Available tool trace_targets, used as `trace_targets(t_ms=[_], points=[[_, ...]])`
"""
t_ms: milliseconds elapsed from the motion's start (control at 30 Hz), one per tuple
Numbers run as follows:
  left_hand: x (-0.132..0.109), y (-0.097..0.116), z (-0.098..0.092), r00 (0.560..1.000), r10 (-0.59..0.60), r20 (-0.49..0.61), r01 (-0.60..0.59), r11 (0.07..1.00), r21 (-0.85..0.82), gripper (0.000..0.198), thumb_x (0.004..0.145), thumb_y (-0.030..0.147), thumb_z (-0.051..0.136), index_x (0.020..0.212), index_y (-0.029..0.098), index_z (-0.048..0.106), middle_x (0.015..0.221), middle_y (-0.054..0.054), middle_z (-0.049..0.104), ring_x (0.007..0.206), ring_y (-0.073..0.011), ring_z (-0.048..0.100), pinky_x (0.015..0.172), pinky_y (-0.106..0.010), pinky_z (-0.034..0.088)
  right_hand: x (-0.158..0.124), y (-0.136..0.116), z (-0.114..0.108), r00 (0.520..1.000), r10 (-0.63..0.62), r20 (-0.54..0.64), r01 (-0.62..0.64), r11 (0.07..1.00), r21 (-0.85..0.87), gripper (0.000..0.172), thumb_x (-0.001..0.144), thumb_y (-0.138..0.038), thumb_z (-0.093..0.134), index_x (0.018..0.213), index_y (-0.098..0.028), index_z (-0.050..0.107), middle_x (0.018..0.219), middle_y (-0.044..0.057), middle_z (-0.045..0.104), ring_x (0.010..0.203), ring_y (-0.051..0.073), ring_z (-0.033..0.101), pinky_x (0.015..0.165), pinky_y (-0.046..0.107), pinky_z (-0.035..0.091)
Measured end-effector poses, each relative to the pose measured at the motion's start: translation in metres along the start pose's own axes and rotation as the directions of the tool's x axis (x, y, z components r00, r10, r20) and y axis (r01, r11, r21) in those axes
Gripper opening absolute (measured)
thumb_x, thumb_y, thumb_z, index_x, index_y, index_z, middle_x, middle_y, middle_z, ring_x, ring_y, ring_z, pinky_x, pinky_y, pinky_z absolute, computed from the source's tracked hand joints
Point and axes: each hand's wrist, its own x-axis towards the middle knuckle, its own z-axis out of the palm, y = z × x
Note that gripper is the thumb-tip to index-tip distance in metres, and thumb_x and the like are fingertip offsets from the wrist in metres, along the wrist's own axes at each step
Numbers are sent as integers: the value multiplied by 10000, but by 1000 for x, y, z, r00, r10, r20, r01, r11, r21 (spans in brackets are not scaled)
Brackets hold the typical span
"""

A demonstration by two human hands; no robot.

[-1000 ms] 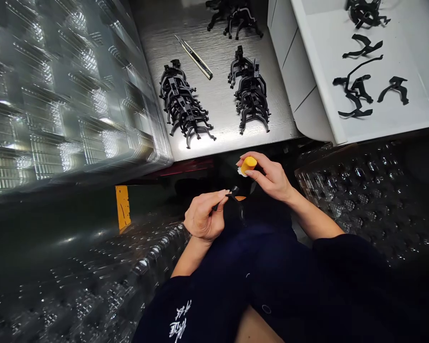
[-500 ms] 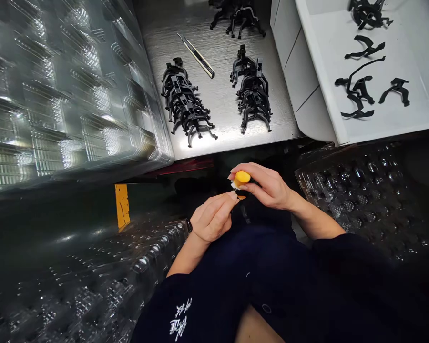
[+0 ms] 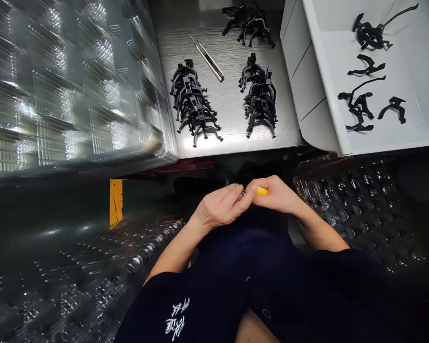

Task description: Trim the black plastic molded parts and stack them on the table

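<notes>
My right hand [image 3: 276,194] is closed around a small yellow object [image 3: 262,191], of which only one end shows. Its fingertips meet those of my left hand [image 3: 221,206], whose fingers are pressed together on a small dark piece [image 3: 243,192], mostly hidden between them. Both hands are in front of my body, below the edge of the metal table [image 3: 232,138]. Black clip-like parts stand on that table in a left row [image 3: 196,107] and a right row [image 3: 260,102]. A cutter knife [image 3: 209,59] lies between the rows.
Stacked clear plastic trays [image 3: 75,95] fill the upper left. More black parts [image 3: 252,24] lie at the table's back. At the right, a white bin [image 3: 414,138] holds several black pieces. Other clear trays lie lower left [image 3: 93,286] and lower right [image 3: 357,205].
My hands have come together at the fingertips, and less of the yellow object shows. A black piece with a long thin strip now lies at the back of the white bin. The view has shifted slightly.
</notes>
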Motion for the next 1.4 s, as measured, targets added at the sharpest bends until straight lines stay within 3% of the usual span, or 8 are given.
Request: trace_targets(t_ms=[67,167,233,333,700,833,1100,1400], points=[[-2,4,-2,975,-223,-14,222,974,-31,443,980,233,647,1392,116,534,1134,-131,760,1082,-236,748,1002,-345,610,2,9,2,999,9,-48,-2,991,137,282,763,-426,731,715,-150,695,586,-27,562,525,85,439,509,229,336],[-6,13,-5,783,-622,22,609,759,-230,727,908,400,758,1499,134,429,1270,-179,713,1105,-259,743,938,-349,647,5,28,9,990,79,-120,-29,929,368,340,717,-481,781,702,-154,687,529,-33,530,464,75,387,456,225,286],[-8,20,-8,656,-745,117,732,591,-340,646,905,379,764,1455,170,497,1180,-114,757,935,-197,781,826,-273,669,7,40,15,986,119,-117,-51,882,469,385,690,-522,803,695,-154,687,507,-30,525,444,75,381,441,224,273],[-9,25,-10,599,-787,149,773,519,-366,458,909,238,746,1344,199,606,1039,-30,789,801,-137,775,776,-219,665,8,48,21,988,123,-98,-61,874,482,408,679,-544,824,700,-154,704,506,-26,527,453,78,393,451,227,279],[-2,18,-5,660,-751,33,716,615,-330,388,921,131,698,1295,210,632,987,3,796,807,-123,775,793,-193,642,8,52,18,972,-23,-234,113,919,378,365,744,-533,804,793,-176,742,587,-27,559,510,87,411,507,244,334],[21,-8,19,699,-710,-85,665,690,-286,356,934,143,691,1278,191,615,961,-2,800,849,-145,782,818,-212,627,0,55,12,877,-32,-480,241,893,380,360,769,-513,811,923,-194,745,582,-56,528,495,81,397,494,231,334],[69,-46,88,884,-424,-199,431,902,-11,117,984,151,585,1013,162,699,898,-58,781,887,-190,760,810,-264,564,-27,32,0,856,-251,-452,353,923,155,186,811,-362,794,853,-194,725,572,-42,567,459,84,436,451,223,368],[70,-53,106,908,-392,-146,415,891,185,169,974,141,569,908,198,713,974,-67,771,1029,-227,696,845,-307,517,-32,29,-16,732,-490,-474,533,845,-50,111,888,-301,749,897,-195,715,663,-8,655,510,99,531,492,221,440]])
